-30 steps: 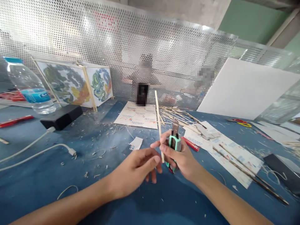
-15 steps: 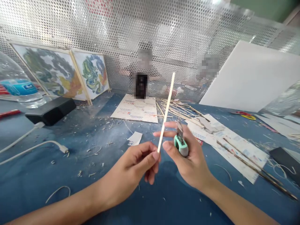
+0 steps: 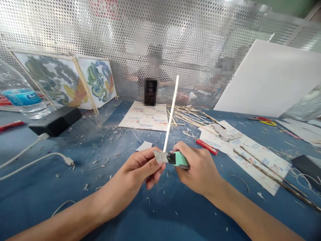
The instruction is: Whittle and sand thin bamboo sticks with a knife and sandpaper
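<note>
My left hand (image 3: 142, 169) pinches the lower end of a thin pale wooden stick (image 3: 172, 112), which slants upward and slightly right, away from me. In my right hand (image 3: 198, 165), fingers closed round its handle, is a utility knife (image 3: 180, 159) with a mint-green and grey body. Its broad blade points left and lies across the stick's lower end, close to my left thumb. Whether the edge touches the wood I cannot tell. The stick's bottom tip is hidden by the blade and my fingers.
Sandpaper sheets (image 3: 142, 120) lie backing side up, with thin wooden sticks (image 3: 190, 115) beside them. A red stick-like item (image 3: 207, 146), scissors (image 3: 265, 121), a black box with a cable (image 3: 55, 120) and a water bottle (image 3: 22, 97) surround the hands. Two framed dragon pictures (image 3: 97, 80) lean against perforated metal.
My right hand has turned over and moved left, swinging the knife's blade from upright to pointing left across the stick. The stick and left hand have shifted slightly left.
</note>
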Demonstrator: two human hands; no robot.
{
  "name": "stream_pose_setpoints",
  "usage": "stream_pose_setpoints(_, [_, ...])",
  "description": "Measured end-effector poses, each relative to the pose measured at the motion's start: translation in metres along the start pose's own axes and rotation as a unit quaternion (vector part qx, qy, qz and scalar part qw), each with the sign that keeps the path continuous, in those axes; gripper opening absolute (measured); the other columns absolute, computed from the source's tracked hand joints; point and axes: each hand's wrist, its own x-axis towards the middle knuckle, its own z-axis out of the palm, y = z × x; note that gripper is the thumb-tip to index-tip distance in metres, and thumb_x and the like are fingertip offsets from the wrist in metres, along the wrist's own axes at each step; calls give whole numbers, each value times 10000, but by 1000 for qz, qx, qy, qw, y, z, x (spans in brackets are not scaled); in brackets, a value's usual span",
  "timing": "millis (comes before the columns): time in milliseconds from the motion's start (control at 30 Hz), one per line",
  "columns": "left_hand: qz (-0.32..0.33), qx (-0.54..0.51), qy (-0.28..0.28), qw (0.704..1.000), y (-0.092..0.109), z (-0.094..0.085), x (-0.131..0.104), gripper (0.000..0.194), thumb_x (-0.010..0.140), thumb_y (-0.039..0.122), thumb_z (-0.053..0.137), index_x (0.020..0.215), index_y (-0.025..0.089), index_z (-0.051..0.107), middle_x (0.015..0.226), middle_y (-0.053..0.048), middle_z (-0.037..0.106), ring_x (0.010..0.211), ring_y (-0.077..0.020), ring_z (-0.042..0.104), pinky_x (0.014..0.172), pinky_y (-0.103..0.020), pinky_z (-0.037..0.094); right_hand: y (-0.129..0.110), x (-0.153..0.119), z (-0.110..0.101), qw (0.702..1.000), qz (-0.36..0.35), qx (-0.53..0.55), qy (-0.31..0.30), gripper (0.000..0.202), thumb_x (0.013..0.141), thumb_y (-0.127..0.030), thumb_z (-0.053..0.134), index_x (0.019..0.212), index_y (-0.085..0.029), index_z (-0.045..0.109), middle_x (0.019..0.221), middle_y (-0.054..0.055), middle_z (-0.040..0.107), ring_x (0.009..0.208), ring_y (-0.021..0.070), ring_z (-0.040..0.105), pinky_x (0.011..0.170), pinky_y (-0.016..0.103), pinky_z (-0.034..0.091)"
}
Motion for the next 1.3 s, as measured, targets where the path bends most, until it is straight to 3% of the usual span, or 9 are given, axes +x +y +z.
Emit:
stream_pose_setpoints(133, [-49,-25,-20,998,1,2,-4,282,973,376,580,778,173,576,640,46,473,559,-70,361,526,-195,283,9,5,-7,999,44,2,-11,116,761,-195,534,867,-236,508,584,-55,525,474,123,427,505,275,281])
stream_pose_setpoints(400, [-46,-37,-14,998,7,0,-3,250,931,371,607,769,184,572,641,37,448,596,-107,301,570,-227,253,1,0,-5,995,-23,51,-87,149,742,-163,537,853,-234,469,593,-58,524,500,123,436,490,271,245])
stream_pose_setpoints(767, [-43,-56,1,997,2,2,-6,253,917,372,634,752,189,575,681,38,438,638,-119,298,608,-253,242,-2,-2,-1,999,6,17,-45,188,696,-158,524,865,-232,488,595,-55,548,480,123,426,496,273,235])
stream_pose_setpoints(967, [-91,-53,-58,993,6,12,-16,288,927,396,628,740,190,552,674,34,419,621,-120,298,598,-277,228,13,9,-6,995,94,16,-14,86,793,-189,542,789,-238,472,560,-66,444,506,117,359,546,271,294])
stream_pose_setpoints(1067, [-96,-72,-67,990,7,12,-15,288,934,380,607,730,187,546,657,34,414,609,-119,298,593,-278,225,13,11,-11,992,86,88,4,94,824,-189,585,857,-245,516,597,-72,479,523,112,394,558,262,333])
stream_pose_setpoints(1200, [-93,-74,-45,992,4,8,-8,283,927,346,580,704,185,512,632,36,404,596,-122,277,572,-282,202,3,8,-16,961,68,267,3,346,919,-271,597,1251,-281,500,792,-44,645,579,122,510,589,267,419])
stream_pose_setpoints(1300, [-95,-49,-70,992,2,6,-5,283,940,308,527,694,188,455,633,39,377,594,-122,255,569,-288,196,-3,8,-19,940,53,336,-18,231,967,-333,571,1192,-283,592,946,-4,702,670,127,570,670,288,464])
